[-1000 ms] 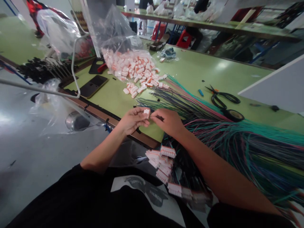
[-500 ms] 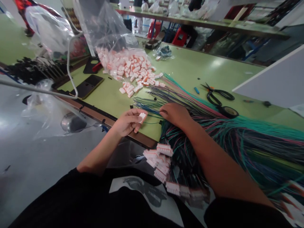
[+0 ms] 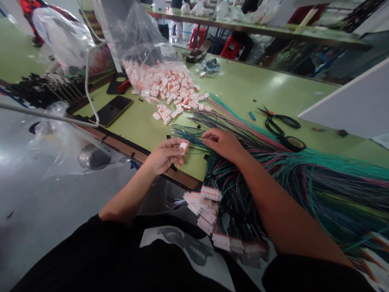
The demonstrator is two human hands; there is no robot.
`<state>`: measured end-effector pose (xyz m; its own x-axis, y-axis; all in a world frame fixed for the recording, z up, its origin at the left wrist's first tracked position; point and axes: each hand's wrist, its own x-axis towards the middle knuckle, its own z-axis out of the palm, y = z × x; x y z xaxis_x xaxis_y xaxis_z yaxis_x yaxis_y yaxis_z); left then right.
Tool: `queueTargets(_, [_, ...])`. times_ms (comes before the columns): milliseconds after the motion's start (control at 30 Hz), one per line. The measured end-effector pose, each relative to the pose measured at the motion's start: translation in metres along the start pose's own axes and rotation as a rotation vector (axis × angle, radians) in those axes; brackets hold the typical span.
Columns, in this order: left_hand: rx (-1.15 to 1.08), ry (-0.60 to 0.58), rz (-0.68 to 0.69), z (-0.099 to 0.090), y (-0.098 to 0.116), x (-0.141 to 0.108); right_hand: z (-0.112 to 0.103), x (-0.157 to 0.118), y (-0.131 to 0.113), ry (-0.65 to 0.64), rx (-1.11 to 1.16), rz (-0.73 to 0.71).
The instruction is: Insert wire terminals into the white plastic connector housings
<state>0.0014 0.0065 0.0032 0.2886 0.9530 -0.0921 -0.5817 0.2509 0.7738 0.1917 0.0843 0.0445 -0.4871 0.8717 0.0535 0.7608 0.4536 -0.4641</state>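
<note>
A small white and orange connector housing [image 3: 183, 148] is pinched between the thumb and fingers of my left hand [image 3: 165, 156], above the table's front edge. To its right, my right hand [image 3: 225, 144] is over the loose ends of the blue and green wires [image 3: 190, 134], its fingers curled together. Whether a wire is between those fingertips I cannot make out. Below my right forearm, a dark wire bundle [image 3: 234, 202] hangs over the edge, with several white and orange connectors [image 3: 211, 193] on its ends.
Loose connector housings [image 3: 174, 87] spill from a clear bag beyond my hands. A phone [image 3: 112, 110] lies to the left. Black-handled scissors [image 3: 281, 120] and a black tape roll [image 3: 293, 143] lie to the right. A bent metal rod [image 3: 88, 81] crosses the left side.
My right hand has shifted slightly up and left over the wire ends, its fingers changing their curl. My left hand has turned the connector housing slightly, keeping it in about the same place.
</note>
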Motion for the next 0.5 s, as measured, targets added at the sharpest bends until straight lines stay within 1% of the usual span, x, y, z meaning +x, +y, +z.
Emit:
queueTargets(67, [0.015, -0.01, -0.009, 0.0, 0.0, 0.0, -0.002, 0.0, -0.005, -0.043, -0.119, -0.006])
queueTargets(133, [0.017, -0.01, -0.006, 0.0, 0.0, 0.0, -0.01, 0.0, -0.004, -0.037, -0.26, 0.072])
queueTargets(167, [0.015, -0.006, -0.002, 0.001, 0.0, 0.0, -0.015, -0.001, -0.002, -0.011, -0.275, 0.122])
queueTargets(200, [0.012, -0.001, 0.004, 0.001, -0.001, 0.001, -0.021, -0.002, 0.001, 0.023, -0.225, 0.161])
queueTargets(233, [0.009, 0.005, 0.01, 0.002, -0.001, 0.001, -0.026, -0.003, 0.004, 0.053, -0.108, 0.179])
queueTargets(267, [0.006, 0.008, 0.016, 0.002, -0.001, 0.001, -0.03, -0.004, 0.006, 0.078, 0.058, 0.176])
queueTargets(333, [0.001, 0.005, 0.02, 0.002, -0.001, 0.001, -0.033, -0.008, 0.005, 0.113, 0.394, 0.126])
queueTargets(367, [-0.002, -0.001, 0.019, 0.002, -0.001, 0.001, -0.032, -0.011, 0.001, 0.121, 0.499, 0.09])
queueTargets(400, [-0.005, -0.009, 0.017, 0.001, -0.001, 0.001, -0.029, -0.013, -0.005, 0.121, 0.543, 0.045])
queueTargets(433, [-0.009, -0.017, 0.015, 0.0, 0.0, 0.002, -0.024, -0.015, -0.012, 0.113, 0.534, -0.007])
queueTargets(500, [-0.012, -0.028, 0.016, -0.001, 0.0, 0.002, -0.014, -0.019, -0.027, 0.092, 0.442, -0.109])
